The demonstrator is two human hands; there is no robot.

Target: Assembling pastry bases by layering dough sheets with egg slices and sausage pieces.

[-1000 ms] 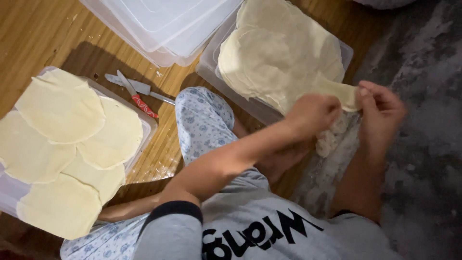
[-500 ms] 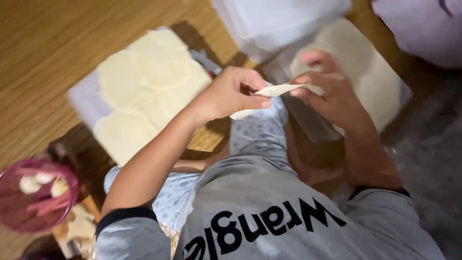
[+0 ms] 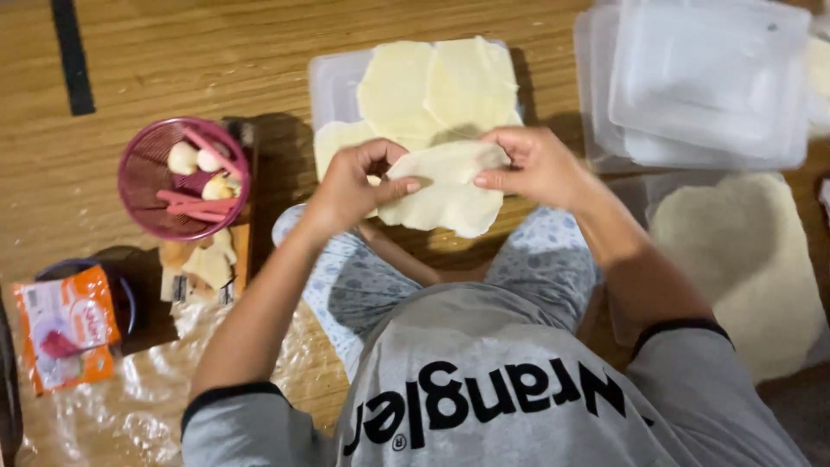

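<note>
Both my hands hold one thin, pale round dough sheet (image 3: 448, 192) above my lap. My left hand (image 3: 350, 184) pinches its left edge and my right hand (image 3: 536, 164) grips its upper right edge. Just beyond it lies a clear plastic tray (image 3: 333, 82) covered with several flat dough sheets (image 3: 432, 86). At the right, a stack of dough sheets (image 3: 743, 251) rests in another tray.
A pink mesh basket (image 3: 183, 177) with white pieces and pink sticks stands at the left on a wooden board (image 3: 207, 259). An orange packet (image 3: 65, 333) lies on a dark bowl. Stacked clear plastic lids (image 3: 705, 82) are at top right. Crumpled plastic film (image 3: 130, 406) covers the floor.
My view has swung left from the right stack to the tray in front. The folded dough sheet in my hands is now spread out flat between them.
</note>
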